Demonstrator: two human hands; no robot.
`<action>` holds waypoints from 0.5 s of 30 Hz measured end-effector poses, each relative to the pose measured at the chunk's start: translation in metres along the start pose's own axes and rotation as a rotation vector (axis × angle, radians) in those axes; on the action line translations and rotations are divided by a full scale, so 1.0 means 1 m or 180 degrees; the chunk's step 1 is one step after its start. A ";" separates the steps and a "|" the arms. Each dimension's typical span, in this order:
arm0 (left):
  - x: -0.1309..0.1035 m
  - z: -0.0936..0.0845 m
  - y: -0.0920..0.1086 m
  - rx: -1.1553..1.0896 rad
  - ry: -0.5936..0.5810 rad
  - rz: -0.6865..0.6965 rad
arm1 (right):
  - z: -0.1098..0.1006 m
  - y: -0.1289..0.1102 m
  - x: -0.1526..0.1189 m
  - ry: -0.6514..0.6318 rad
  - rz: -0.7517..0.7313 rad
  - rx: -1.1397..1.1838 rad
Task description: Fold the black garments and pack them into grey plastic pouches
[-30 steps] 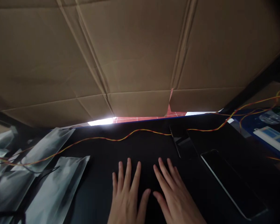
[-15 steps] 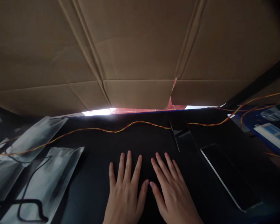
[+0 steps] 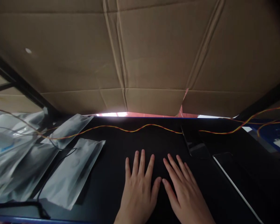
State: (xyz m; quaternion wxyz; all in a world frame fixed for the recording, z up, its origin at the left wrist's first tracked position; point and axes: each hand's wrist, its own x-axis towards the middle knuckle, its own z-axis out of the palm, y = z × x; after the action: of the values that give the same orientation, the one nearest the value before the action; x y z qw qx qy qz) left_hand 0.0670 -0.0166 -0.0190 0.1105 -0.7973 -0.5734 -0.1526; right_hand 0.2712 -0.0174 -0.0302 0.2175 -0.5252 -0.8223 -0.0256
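My left hand (image 3: 138, 189) lies palm down on a black table surface (image 3: 107, 174), fingers spread and holding nothing. Beside it, my right hand (image 3: 185, 193) rests flat the same way, its thumb tip close to the left thumb. To the right of my right hand is a large dark phone-like slab (image 3: 240, 183) with a silvery edge. A smaller dark slab (image 3: 194, 143) with a glossy face lies just beyond my right fingertips. Left of my left hand sits a frosted plastic pouch (image 3: 72, 171).
A twisted red and yellow wire (image 3: 144, 126) crosses the back of the table. More plastic pouches (image 3: 18, 165) and a black cable (image 3: 40, 205) lie at the left. Behind stands a creased cardboard sheet (image 3: 154, 56), between dark frame bars (image 3: 23, 85).
The view has shifted to the left, so my hands and the table items appear further right. More of the pouches and the left frame bar show. Both hands keep the same flat pose.
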 end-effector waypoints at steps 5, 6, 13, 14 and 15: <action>0.000 0.000 0.002 -0.0189 -0.0043 -0.0042 | 0.001 -0.002 -0.002 -0.0102 0.0103 0.0029; 0.001 0.000 0.003 -0.0233 -0.0063 -0.0047 | 0.001 -0.002 -0.002 -0.0128 0.0118 0.0047; -0.002 -0.033 -0.043 -0.0515 0.0039 -0.0192 | -0.002 -0.002 0.001 -0.0243 0.0244 0.0110; -0.006 -0.041 -0.064 -0.0490 0.0167 -0.0356 | -0.003 -0.003 0.001 -0.0254 0.0269 0.0136; -0.010 -0.048 -0.087 -0.0443 0.0332 -0.0542 | -0.004 -0.004 0.002 -0.0264 0.0295 0.0171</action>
State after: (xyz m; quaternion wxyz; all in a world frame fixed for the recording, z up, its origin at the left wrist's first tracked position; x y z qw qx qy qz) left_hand -0.0240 -0.0149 0.0217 0.0712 -0.7425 -0.6205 -0.2421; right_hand 0.2688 -0.0185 -0.0253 0.1981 -0.5573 -0.8058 0.0285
